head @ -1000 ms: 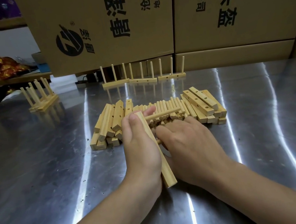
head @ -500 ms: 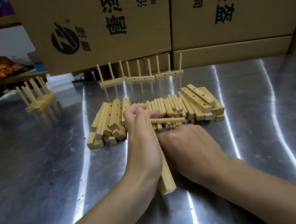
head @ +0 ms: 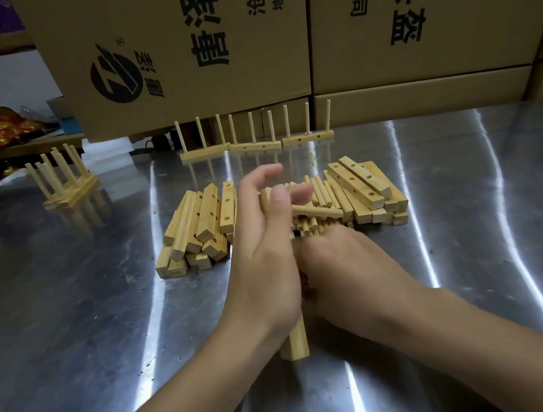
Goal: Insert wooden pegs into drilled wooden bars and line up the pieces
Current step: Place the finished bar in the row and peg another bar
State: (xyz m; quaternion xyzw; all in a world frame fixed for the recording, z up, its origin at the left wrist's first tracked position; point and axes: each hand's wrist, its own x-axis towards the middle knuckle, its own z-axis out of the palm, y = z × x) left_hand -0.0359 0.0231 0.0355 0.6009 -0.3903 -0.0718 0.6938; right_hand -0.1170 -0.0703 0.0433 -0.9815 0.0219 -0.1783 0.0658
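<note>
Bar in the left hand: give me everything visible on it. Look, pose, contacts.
The bar is pale wood with a square section and a clean-cut near end. It runs away from the camera, near end poking out below the left hand, which grips its middle, thumb near the far end. One round peg sticks out sideways to the right near the far end. The right hand crowds against its right side; contact is hidden. Whether the near end touches the steel table is unclear.

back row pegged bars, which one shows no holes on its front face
The leftmost bar: its front face is plain, while the middle bar and right bar show dark holes.
</note>
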